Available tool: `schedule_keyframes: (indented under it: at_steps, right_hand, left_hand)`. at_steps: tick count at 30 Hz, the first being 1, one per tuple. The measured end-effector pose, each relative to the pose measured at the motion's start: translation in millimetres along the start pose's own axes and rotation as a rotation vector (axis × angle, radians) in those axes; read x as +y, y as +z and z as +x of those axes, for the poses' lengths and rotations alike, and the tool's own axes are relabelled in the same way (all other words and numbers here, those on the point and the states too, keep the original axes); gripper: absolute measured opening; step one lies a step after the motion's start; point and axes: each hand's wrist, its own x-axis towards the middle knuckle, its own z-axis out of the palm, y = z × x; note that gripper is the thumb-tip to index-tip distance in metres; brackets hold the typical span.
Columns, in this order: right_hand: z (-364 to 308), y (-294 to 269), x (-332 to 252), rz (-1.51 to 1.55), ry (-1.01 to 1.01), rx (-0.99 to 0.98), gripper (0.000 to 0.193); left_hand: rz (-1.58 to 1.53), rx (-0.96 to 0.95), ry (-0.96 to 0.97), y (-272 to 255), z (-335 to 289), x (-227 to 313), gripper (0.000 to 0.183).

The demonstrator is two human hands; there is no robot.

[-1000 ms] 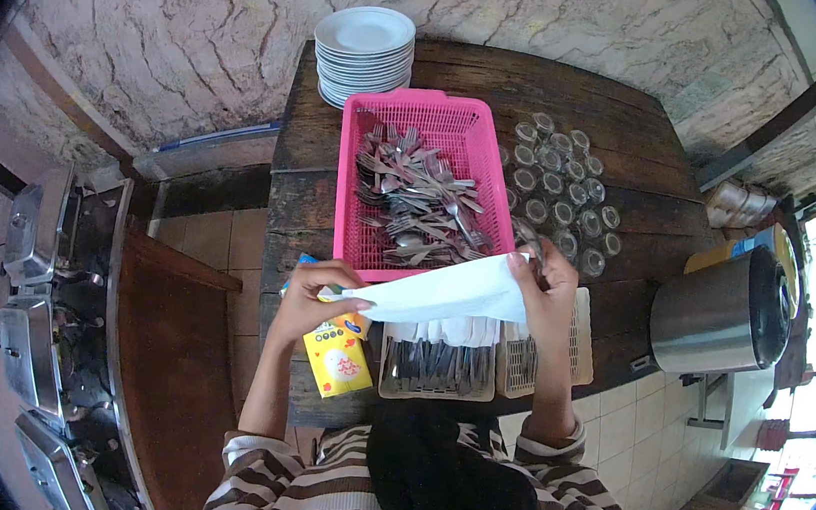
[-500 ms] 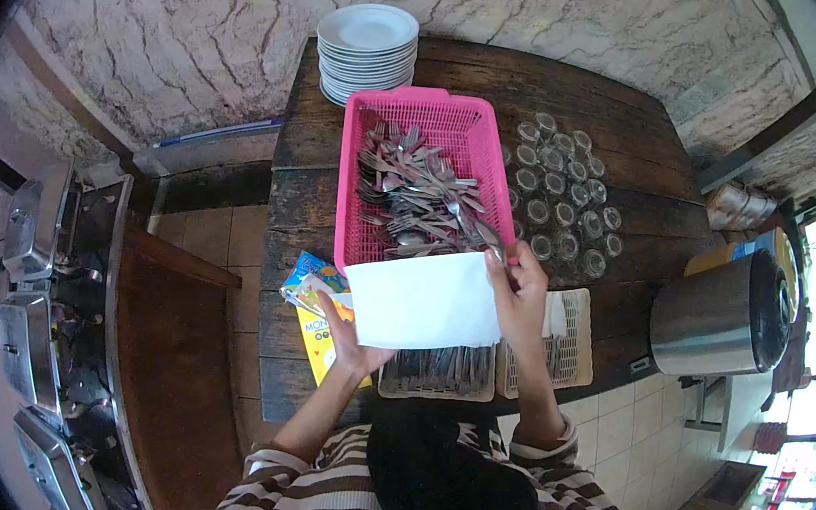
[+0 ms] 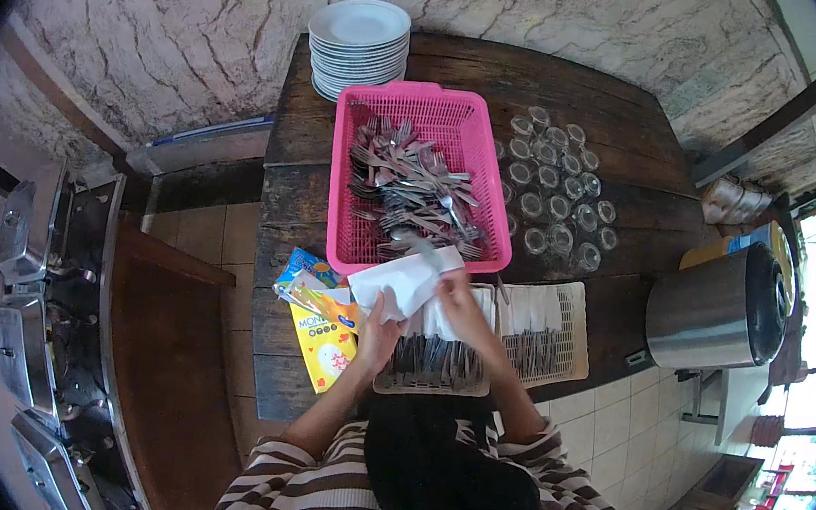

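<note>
My left hand (image 3: 380, 336) grips the lower left part of a white paper napkin (image 3: 386, 287), which is partly folded and no longer flat. My right hand (image 3: 462, 309) is closed at the napkin's right side, its fingers blurred. A blurred metal spoon or fork end (image 3: 425, 249) shows at the napkin's upper edge. Just beyond is the pink plastic basket (image 3: 335, 208) holding a heap of loose forks and spoons (image 3: 413, 180). Below my hands lies a cream tray (image 3: 428, 391) of cutlery in white napkins, partly hidden by my right forearm. Beside it is a second such tray (image 3: 579, 347).
Yellow and blue packs (image 3: 317, 350) lie by my left hand. White plates (image 3: 362, 26) are stacked at the far left of the wooden table (image 3: 305, 228). Several glass jars (image 3: 559, 208) stand right of the basket, and a steel urn (image 3: 703, 314) stands at the right.
The napkin has gone from spread flat to partly folded. My right hand has moved left and nearer, bringing the cutlery from the basket's corner onto the napkin. My left hand has shifted right.
</note>
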Motion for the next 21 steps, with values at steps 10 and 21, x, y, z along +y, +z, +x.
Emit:
schedule_keyframes:
  at_steps: [10,21]
  right_hand:
    - [-29.3,53.0,-18.3,0.771,0.413,-0.313,0.013]
    - [-36.8,59.4,-13.9,0.482,0.349,-0.252,0.014]
  left_hand:
    - [-0.002,-0.045,0.123,-11.2,-20.7,13.4,0.045]
    - [0.484,0.125,0.301,-15.2,-22.5,12.6,0.011]
